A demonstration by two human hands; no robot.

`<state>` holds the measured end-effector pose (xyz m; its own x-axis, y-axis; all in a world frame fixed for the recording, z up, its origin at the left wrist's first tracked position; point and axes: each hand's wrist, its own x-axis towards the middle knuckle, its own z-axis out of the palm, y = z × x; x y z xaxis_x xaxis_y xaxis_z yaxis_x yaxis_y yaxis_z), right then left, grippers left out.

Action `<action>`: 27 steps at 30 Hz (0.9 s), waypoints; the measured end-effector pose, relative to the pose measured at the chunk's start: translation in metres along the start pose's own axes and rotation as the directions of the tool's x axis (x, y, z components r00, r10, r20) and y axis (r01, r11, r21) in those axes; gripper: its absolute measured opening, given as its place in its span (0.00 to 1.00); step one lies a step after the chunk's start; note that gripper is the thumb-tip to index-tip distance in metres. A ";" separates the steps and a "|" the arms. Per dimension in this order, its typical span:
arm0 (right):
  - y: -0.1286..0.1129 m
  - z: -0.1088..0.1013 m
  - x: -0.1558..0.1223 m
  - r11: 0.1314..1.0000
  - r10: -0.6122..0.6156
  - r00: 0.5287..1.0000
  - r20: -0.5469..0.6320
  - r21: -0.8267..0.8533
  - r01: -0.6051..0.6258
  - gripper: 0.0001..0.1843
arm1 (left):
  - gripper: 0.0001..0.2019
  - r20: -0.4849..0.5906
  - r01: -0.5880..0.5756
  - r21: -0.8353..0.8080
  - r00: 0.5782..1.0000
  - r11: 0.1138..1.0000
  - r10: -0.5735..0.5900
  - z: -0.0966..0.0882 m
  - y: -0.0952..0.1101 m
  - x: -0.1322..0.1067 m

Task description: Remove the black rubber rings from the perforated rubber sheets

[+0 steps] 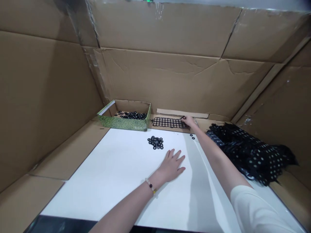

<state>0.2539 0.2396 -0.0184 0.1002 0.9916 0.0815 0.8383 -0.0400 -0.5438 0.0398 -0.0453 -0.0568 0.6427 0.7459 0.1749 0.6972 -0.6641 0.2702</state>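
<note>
My left hand point(171, 166) lies flat on the white board point(109, 174), fingers spread, holding nothing. Just beyond its fingertips is a small heap of black rings point(155, 142). My right hand point(189, 120) reaches to the back of the work area, its fingers pinched at the right end of a black perforated sheet point(167, 122) with rows of round holes. A dark bit of that end shows at the fingertips, and its exact shape is hard to make out. Two loose black rings point(192, 137) lie on the board near my right forearm.
At the back left stands a green-patterned open box point(123, 123) with many black rings inside. A tangled pile of black perforated sheets point(252, 152) lies on the right. Cardboard walls point(157, 77) enclose the back and sides. A cardboard strip point(182, 113) lies along the back wall.
</note>
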 end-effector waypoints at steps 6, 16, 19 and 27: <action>0.011 0.000 -0.005 0.973 0.006 1.000 -0.018 -0.230 -0.010 0.15 | 0.27 -0.025 0.003 0.009 1.000 1.000 -0.003 -0.003 0.002 0.000; 0.025 -0.063 -0.016 0.901 0.058 0.998 0.007 -0.431 -0.049 0.28 | 0.26 0.006 0.019 0.021 1.000 1.000 -0.020 -0.008 0.001 0.003; 0.043 -0.114 -0.023 0.879 0.075 0.997 -0.019 -0.470 -0.075 0.28 | 0.25 -0.012 0.009 0.023 1.000 1.000 -0.008 -0.006 -0.003 0.005; 0.141 -0.228 -0.081 0.811 0.270 0.954 -0.132 -0.503 -0.299 0.33 | 0.27 -0.011 -0.009 -0.010 1.000 1.000 0.009 -0.006 -0.011 0.012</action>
<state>0.4861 0.1255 0.0892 0.3926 0.9188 0.0418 0.9194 -0.3907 -0.0457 0.0378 -0.0282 -0.0520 0.6452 0.7407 0.1873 0.6885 -0.6699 0.2778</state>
